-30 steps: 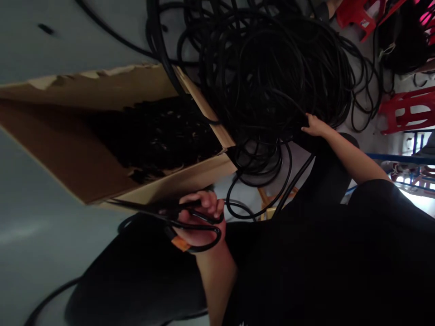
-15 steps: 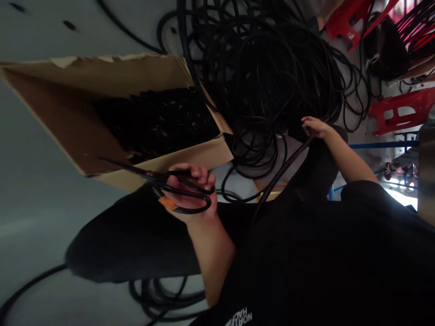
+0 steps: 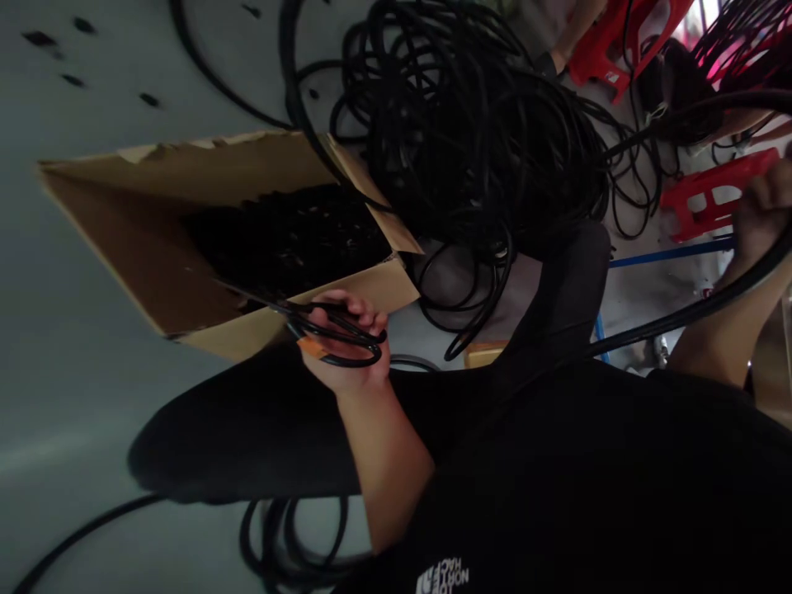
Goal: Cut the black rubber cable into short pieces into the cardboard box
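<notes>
My left hand (image 3: 345, 375) is closed around the black handles of a pair of scissors (image 3: 334, 330). An orange patch shows on one handle. The blades point left over the near edge of an open cardboard box (image 3: 228, 161). Inside the box lies a heap of short dark pieces (image 3: 297, 235). Far to the right, my right hand (image 3: 764, 206) is raised and closed on a black cable (image 3: 686, 313). That cable runs across my lap, and a strand also stretches from the pile behind toward the right edge.
A big tangle of black cable (image 3: 470, 124) lies on the floor behind the box. Red plastic stools (image 3: 711, 194) and another person's arm (image 3: 578, 33) are at upper right. More cable coils (image 3: 290, 544) lie by my left leg. Dark scraps (image 3: 148, 100) dot the floor.
My right hand has swung from beside the cable pile to the far right, drawing the cable with it. The scissors stay in my left hand, their handles closer together.
</notes>
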Available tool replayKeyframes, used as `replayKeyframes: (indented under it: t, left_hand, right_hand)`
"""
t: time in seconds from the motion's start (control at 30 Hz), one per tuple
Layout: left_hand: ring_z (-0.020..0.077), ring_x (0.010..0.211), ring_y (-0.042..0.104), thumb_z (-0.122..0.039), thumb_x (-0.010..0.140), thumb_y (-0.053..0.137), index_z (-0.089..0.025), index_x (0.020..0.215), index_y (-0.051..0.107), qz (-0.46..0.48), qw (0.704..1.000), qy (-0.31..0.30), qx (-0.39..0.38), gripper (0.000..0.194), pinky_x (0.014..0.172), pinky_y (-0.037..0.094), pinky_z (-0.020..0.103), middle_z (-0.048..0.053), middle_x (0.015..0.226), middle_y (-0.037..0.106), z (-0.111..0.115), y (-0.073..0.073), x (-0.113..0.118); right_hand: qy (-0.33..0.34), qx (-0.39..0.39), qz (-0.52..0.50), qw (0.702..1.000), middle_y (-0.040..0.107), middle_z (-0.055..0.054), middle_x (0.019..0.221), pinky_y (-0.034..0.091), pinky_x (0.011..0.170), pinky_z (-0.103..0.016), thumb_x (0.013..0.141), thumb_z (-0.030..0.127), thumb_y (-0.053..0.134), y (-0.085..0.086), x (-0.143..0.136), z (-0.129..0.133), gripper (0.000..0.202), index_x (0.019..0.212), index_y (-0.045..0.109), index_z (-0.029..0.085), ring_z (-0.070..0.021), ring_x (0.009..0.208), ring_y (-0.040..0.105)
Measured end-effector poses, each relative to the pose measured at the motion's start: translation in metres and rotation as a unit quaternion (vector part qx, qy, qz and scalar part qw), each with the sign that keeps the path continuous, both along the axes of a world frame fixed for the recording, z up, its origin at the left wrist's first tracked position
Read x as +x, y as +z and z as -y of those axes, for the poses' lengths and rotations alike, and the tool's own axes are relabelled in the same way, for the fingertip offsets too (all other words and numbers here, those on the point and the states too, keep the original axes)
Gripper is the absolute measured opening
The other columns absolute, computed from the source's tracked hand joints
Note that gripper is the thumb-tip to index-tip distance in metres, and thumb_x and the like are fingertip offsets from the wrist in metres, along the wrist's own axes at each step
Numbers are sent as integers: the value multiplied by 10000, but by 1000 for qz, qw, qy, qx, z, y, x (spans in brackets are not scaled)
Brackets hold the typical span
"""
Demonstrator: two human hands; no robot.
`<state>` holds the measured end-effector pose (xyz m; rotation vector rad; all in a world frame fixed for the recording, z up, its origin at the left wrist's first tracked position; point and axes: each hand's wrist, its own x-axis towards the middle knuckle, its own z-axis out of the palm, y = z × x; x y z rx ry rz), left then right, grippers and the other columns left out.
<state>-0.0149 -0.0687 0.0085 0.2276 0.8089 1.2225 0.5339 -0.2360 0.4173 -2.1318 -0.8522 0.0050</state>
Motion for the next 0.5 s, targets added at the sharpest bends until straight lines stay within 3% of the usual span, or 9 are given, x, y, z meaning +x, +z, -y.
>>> replayKeyframes:
  t: [0.07,0.1,0.17,0.23,0.3,0.37,0.43,0.5]
  left_hand:
    - [167,643,223,-650,1195,845,-251,929,679,-37,999,0,-11,507,435,196,216,-32,769,401,1,5,4]
    - [163,660,279,-625,1196,826,-239,962,712,-35,999,-9,3,465,463,247,199,-21,797,454,3,9,5]
    - [155,683,369,-589,1194,778,-210,1011,763,-29,999,-23,27,421,512,324,182,-1,830,532,8,17,6]
    - [148,680,401,-586,1174,777,-199,1021,794,-47,998,-37,29,417,530,359,176,4,825,564,13,25,5]
    - [146,666,419,-595,1106,850,-206,990,808,-83,994,-65,26,408,525,380,176,1,796,576,15,32,3]
    - [157,678,474,-609,1010,946,-216,949,812,-122,986,-109,31,419,529,426,186,11,792,613,17,38,0]
    - [175,699,519,-645,944,1006,-227,898,797,-155,976,-151,29,469,540,477,207,26,802,653,22,43,-5]
    - [191,723,543,-726,951,999,-241,884,770,-176,967,-183,14,540,563,526,230,31,828,676,28,45,-11]
  right_hand:
    - [59,-43,-69,995,912,3,995,590,649,-563,833,869,632,-38,-19,-3,721,1494,904,773,-453,1159,927]
    - [92,-55,-124,986,894,27,971,587,671,-542,861,853,647,-66,-35,-10,686,1480,900,697,-411,988,878]
    - [108,-45,-266,957,849,13,937,551,659,-428,896,768,780,-133,-77,-30,558,1341,861,443,-267,743,710]
    - [142,-99,-422,890,809,3,909,551,680,-336,908,622,912,-203,-127,-51,478,1234,767,303,-198,710,653]
    - [170,-162,-515,825,766,26,860,527,684,-274,995,412,881,-269,-177,-66,288,1193,735,262,-172,709,641]
    - [183,-181,-556,790,741,30,836,511,675,-254,1083,276,796,-324,-220,-73,115,1185,756,240,-177,740,656]
    - [212,-185,-585,761,750,19,845,515,671,-253,1132,248,789,-368,-252,-72,33,1160,785,231,-191,775,678]
    - [246,-175,-587,752,761,26,850,523,674,-252,1097,196,825,-401,-276,-65,61,1062,785,226,-180,738,660]
